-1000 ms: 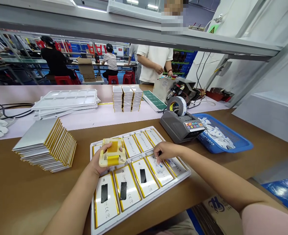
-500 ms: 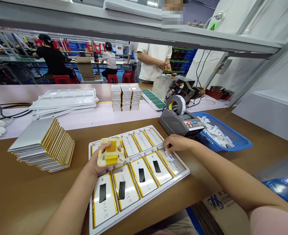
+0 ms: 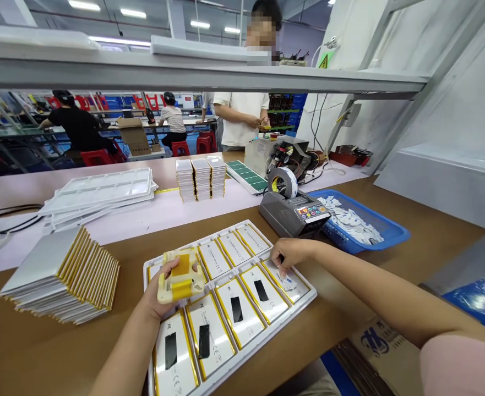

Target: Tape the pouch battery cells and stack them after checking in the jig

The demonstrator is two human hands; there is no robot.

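My left hand (image 3: 158, 287) grips a cream plastic jig (image 3: 196, 268) with yellow tape across it, held above the white tray (image 3: 230, 350). In the tray lie two rows of flat white battery cells (image 3: 242, 324) with yellow edges. Several near-row cells bear a strip of black tape (image 3: 236, 309). My right hand (image 3: 292, 253) is closed in a pinch over the near row's right-end cell (image 3: 301, 287). Its fingertips are on a small white tape strip (image 3: 288, 283) with blue print; the exact contact is partly hidden.
Behind my right hand stands a tape dispenser (image 3: 294, 213) carrying a tape roll (image 3: 282, 182). A blue basket (image 3: 394, 234) of white scraps sits beside it. Stacked cells (image 3: 44, 269) are at left, more (image 3: 201, 179) farther back, near white trays (image 3: 97, 190). A shelf beam (image 3: 209, 78) crosses overhead.
The camera view has tilted up, so the bench sits lower in the picture. Both hands keep nearly the same places over the tray, the left still holding the jig.
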